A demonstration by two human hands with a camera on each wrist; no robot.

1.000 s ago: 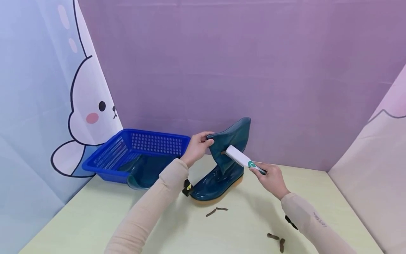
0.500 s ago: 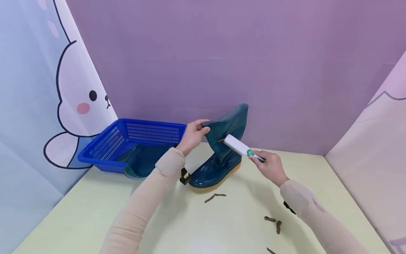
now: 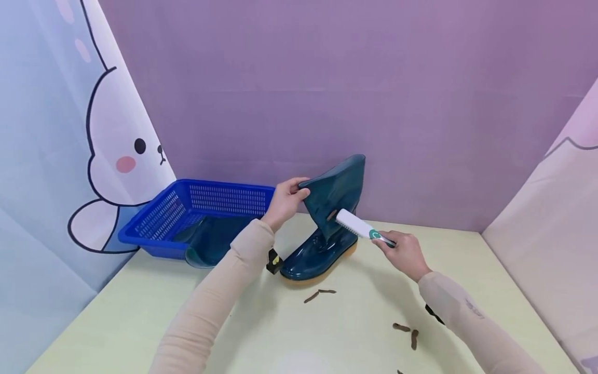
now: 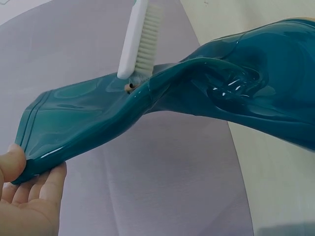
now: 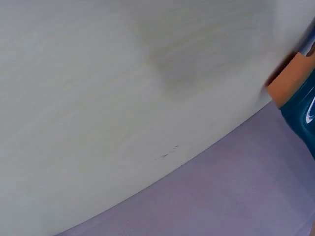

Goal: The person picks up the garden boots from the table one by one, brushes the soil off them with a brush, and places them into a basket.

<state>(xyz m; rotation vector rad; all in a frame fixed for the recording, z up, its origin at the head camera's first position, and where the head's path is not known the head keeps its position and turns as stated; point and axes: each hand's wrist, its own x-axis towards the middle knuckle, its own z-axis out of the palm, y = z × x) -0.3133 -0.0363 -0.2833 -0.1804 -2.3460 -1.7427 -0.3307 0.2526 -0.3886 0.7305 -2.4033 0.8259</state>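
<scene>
A dark teal rain boot [image 3: 322, 257] with a tan sole stands on the table, its shaft bent and folded. My left hand [image 3: 282, 202] pinches the rim of the shaft between thumb and fingers; the left wrist view shows this grip on the boot [image 4: 88, 118] closely. My right hand [image 3: 404, 252] holds a white scrub brush [image 3: 355, 223] by its handle, bristles facing the shaft. A brown smear-like piece [image 3: 331, 214] clings to the shaft right by the brush tip. In the right wrist view only the boot's heel [image 5: 290, 81] shows; the hand is out of sight there.
At the left a blue perforated basket [image 3: 154, 241] holds another teal boot [image 3: 219, 241], whose shaft hangs over the front rim. Thin brown pieces [image 3: 320, 294] lie before the upright boot, and more brown pieces [image 3: 414, 339] lie near the right forearm. A purple backdrop rises behind the table.
The brush has shifted slightly right and down along the shaft, showing more of the brown piece. The left hand keeps its hold on the rim. The head view has tilted a little.
</scene>
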